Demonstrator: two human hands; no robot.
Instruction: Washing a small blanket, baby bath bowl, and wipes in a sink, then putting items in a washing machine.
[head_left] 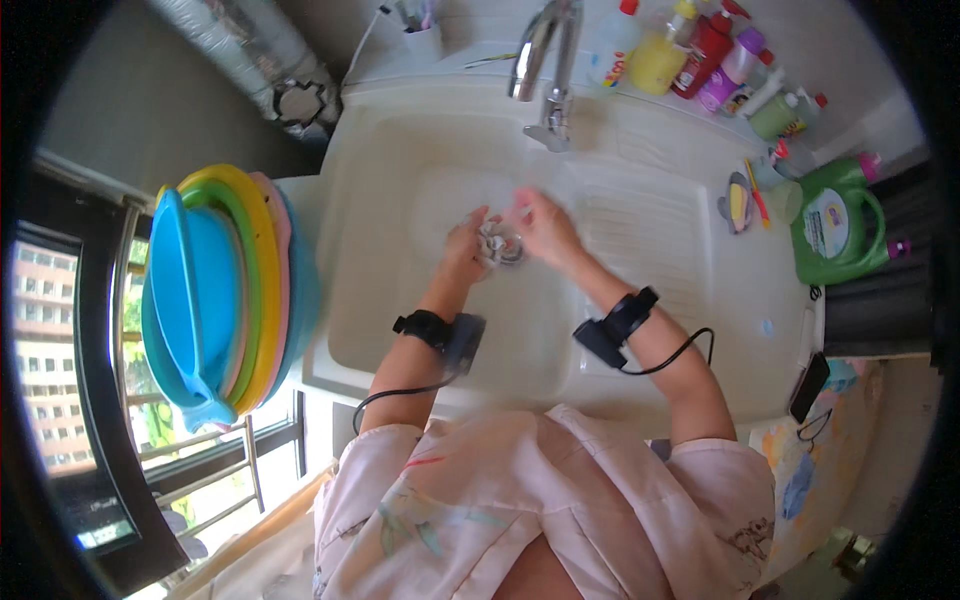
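Note:
Over the white sink basin (375, 240), both my hands are close together. My left hand (466, 246) curls its fingers around the left side of a small crumpled white-and-grey cloth (500, 243). My right hand (545, 228) is raised just to the right of the cloth, fingers drawn in and blurred by motion. Something pinkish shows at its fingertips, too smeared to tell from the fingers themselves. A chrome faucet (540, 60) rises beyond the hands. Each wrist wears a black strap with a device and a cable.
Stacked coloured basins (190, 300) lean at the left by the window. Ridged drainboard (645, 240) adjoins the sink. Several bottles (705, 55) line the back ledge. A green jug (835, 225), a sponge (738, 205) and a phone (808, 388) are at the right. A cup (424, 43) holds toothbrushes.

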